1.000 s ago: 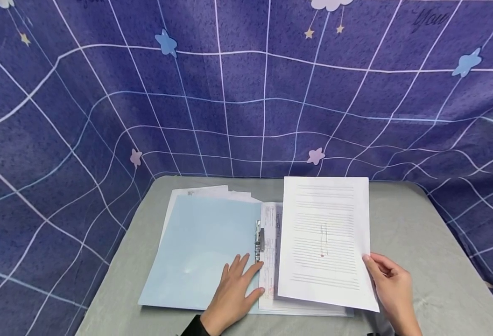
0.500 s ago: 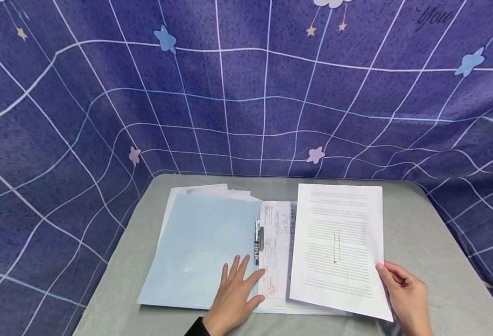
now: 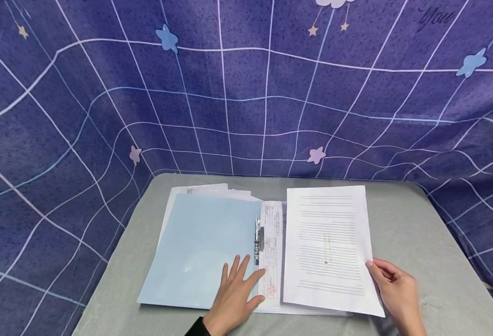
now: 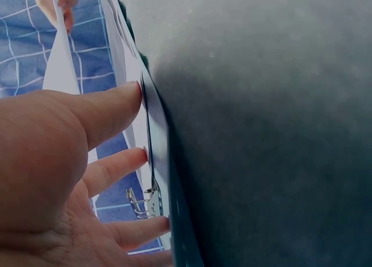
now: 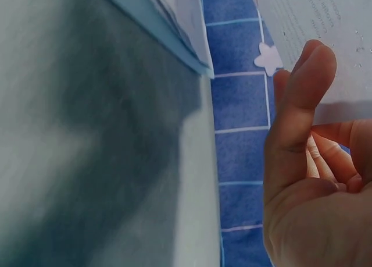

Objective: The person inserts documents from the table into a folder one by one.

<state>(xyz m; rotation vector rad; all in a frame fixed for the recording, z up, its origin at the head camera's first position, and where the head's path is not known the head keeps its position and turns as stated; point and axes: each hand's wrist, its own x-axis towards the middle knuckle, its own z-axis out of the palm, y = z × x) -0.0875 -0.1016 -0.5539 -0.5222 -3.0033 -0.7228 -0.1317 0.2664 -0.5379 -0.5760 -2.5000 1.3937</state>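
Note:
A light blue folder (image 3: 202, 247) lies spread wide on the table in the head view. Along its spine sits a metal lever clip (image 3: 258, 240). My left hand (image 3: 235, 295) rests near the spine with fingers spread, its thumb and index fingertip at the edge of the printed papers (image 3: 270, 261) on the right cover. My right hand (image 3: 397, 291) pinches the lower right edge of a printed sheet (image 3: 326, 247), held above those papers and covering much of them. The right wrist view shows thumb and fingers at the edge of this sheet (image 5: 349, 63).
Several loose white papers (image 3: 208, 189) stick out from behind the folder's left cover. A grey cloth covers the table (image 3: 402, 219). Behind and at the sides hangs a dark blue curtain (image 3: 246, 116) with a grid and stars.
The sheet in my right hand moved right, uncovering more of the papers below, then came partly back left. My left hand shifted slightly and stays by the spine.

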